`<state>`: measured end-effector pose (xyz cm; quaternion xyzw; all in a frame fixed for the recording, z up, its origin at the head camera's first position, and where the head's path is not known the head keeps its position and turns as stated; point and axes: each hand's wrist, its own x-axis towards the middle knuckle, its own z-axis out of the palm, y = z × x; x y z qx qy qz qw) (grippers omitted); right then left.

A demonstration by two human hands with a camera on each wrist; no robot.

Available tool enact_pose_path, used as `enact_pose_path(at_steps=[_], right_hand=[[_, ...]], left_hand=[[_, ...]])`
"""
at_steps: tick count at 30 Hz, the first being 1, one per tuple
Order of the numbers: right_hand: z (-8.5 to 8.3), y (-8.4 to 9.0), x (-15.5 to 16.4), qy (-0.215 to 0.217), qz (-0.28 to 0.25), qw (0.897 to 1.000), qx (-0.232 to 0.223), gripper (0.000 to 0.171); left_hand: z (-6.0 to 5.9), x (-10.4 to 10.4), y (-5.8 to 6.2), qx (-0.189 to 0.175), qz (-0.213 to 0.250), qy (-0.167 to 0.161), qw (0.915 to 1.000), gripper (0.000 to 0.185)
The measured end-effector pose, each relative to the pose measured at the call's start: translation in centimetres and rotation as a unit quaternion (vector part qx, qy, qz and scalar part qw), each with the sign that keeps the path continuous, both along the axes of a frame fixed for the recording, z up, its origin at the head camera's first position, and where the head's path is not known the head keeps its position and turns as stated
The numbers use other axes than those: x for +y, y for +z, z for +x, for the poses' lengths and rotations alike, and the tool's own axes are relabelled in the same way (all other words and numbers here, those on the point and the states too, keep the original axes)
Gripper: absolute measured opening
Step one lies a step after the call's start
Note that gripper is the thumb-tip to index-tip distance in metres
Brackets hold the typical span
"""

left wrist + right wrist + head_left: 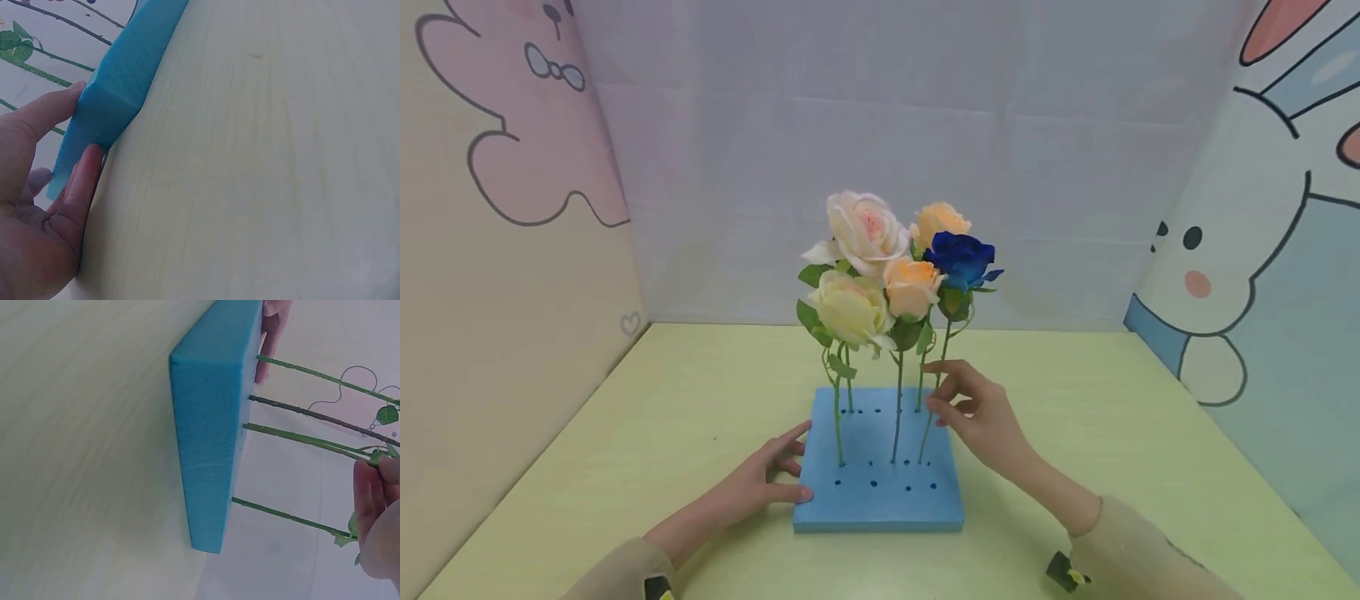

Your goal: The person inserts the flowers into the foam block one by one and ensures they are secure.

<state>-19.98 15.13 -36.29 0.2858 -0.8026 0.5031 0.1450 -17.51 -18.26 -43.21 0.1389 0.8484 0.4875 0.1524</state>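
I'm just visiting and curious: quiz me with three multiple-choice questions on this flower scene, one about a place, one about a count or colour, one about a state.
1. Where does the left hand rest?
A. on a flower head
B. against the left edge of the blue foam block
C. flat on the wall

2. How many roses stand in the block?
A. three
B. five
C. eight

3. What is the right hand doing?
A. lying flat on the table
B. making an empty fist
C. pinching the stem of the dark blue rose

Answers: 1 B, its thumb and fingers touch that edge. 2 B, five blooms show. 3 C, its fingertips close on that stem.
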Motion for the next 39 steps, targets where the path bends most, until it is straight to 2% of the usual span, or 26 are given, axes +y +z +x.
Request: enact_pose_path(at_steps=[10,20,31,39], right_hand=[[0.14,-0.54,-0.1,-0.016,-0.002,1.0,0.002,0.018],[0.14,-0.79,0.05,-0.024,-0.002,0.999,0.023,0.017],[0.13,-0.93,0.02,-0.025,-0.008,1.0,0.012,0.014],[0.38,-0.81,0.09,-0.035,-0.01,0.999,-0.002,0.014]], left_hand=[[-0.2,-0.07,0.08,0.001,-0.003,0.009,1.0,0.096],[-0.16,-0.13,0.28,0.007,-0.002,0.005,1.0,0.095],[-0.03,-0.07,0.4,0.008,-0.003,0.007,0.9999,0.094],[-0.17,-0.02,0.21,0.009,0.003,-0.004,0.9999,0.095]])
